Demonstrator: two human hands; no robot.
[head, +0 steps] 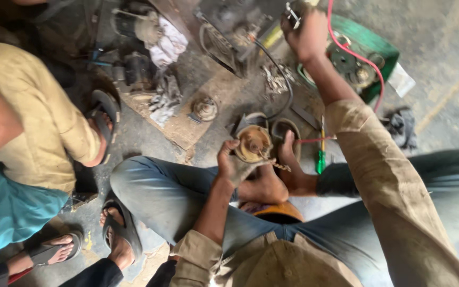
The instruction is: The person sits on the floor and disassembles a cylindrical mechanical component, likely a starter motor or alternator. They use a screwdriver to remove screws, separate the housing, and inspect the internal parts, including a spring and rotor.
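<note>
Between the seated person's bare feet, on the grey floor (452,48), one round brass-coloured motor part (253,143) is standing, and the left hand (235,166) is gripping it from its seven o'clock side. Two hands belong to this person. The left fingers (228,149) are curling round the part's rim and pressing against it. The right hand (306,33) is reaching up to one o'clock of the part, well apart from it, and its fingers are closing on one small metal clip (292,15) at the end of a red wire (354,53).

The part is looking dusty and worn, circular, tan on its face with a darker hub in the middle, and a twisted strand is hanging off its four o'clock edge. It is sitting just beside the right foot (288,159), which is at its three o'clock.

One green-handled screwdriver (321,154) is lying further out at three o'clock. One green tray (381,53) of metal pieces is lying at two o'clock, under the red wire. One black cable (285,85) is curving down from a dark machine (229,32) at twelve o'clock. One wooden board (187,127) with a small grey motor piece (204,109) on it is lying at ten o'clock. At nine o'clock other people are crouching, one in a yellow sleeve (43,117), with three sandalled feet showing.
</note>
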